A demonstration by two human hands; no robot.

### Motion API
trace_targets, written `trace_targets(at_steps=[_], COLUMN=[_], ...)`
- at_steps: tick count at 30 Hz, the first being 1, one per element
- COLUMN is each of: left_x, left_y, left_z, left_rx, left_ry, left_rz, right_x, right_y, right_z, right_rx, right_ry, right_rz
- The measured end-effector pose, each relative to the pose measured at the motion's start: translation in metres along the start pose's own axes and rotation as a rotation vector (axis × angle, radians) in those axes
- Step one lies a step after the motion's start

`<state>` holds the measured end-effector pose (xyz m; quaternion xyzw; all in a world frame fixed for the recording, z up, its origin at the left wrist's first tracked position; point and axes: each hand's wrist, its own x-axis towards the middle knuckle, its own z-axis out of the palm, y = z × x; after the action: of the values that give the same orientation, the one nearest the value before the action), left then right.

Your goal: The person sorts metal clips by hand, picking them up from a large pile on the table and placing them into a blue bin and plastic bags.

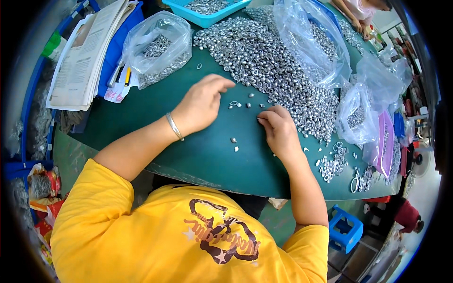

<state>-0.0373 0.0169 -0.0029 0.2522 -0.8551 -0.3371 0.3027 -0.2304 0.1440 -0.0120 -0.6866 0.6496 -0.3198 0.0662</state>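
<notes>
My left hand (204,101) hovers over the green table, a metal bangle at its wrist. Its fingers are partly stretched and apart from the thumb, and I see nothing in them. Close by on the tabletop lie a few loose metal pieces (233,104), some ring-shaped, some rounded. My right hand (279,128) is at the near edge of a big heap of small silvery metal pieces (264,56). Its thumb and fingers are pinched together, with a tiny dark bit at their tips that I cannot identify. Two small pieces (233,140) lie nearer to me, between my hands.
A clear plastic bag of metal parts (158,52) stands beyond my left hand, near stacked papers (85,56). A turquoise tray (207,18) is at the back. More bags (356,115) and a purple tray (384,146) line the right. A blue stool (346,229) stands below; other people work beyond.
</notes>
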Motion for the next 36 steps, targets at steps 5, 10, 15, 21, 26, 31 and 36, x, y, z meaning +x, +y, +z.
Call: trace_targets(at_steps=[5, 10, 15, 21, 26, 31, 36], left_x=[-0.003, -0.011, -0.003, -0.008, -0.005, 0.024, 0.032], left_y=[0.009, 0.003, -0.008, -0.018, -0.006, -0.032, -0.049], left_z=[-0.012, -0.002, -0.017, -0.018, -0.033, -0.089, -0.092], left_rx=[-0.118, -0.198, -0.941, -1.372, -1.263, -0.152, 0.373], left_ry=[-0.049, -0.067, 0.041, -0.179, -0.083, 0.568, 0.556], left_rz=[-0.028, 0.072, -0.548, -0.852, -0.673, -0.098, 0.143], right_x=[0.004, 0.025, 0.045, 0.059, 0.088, 0.133, 0.132], right_y=[-0.018, -0.042, -0.025, -0.037, -0.045, -0.039, -0.032], right_z=[-0.001, 0.017, 0.033, 0.037, 0.046, 0.095, 0.096], right_rx=[0.682, 1.038, 0.035, 0.272, 0.183, 0.037, -0.191], right_ry=[-0.046, -0.054, 0.103, 0.058, 0.151, 0.150, 0.044], right_rz=[0.598, 0.530, -0.078, -0.044, -0.057, -0.384, -0.310])
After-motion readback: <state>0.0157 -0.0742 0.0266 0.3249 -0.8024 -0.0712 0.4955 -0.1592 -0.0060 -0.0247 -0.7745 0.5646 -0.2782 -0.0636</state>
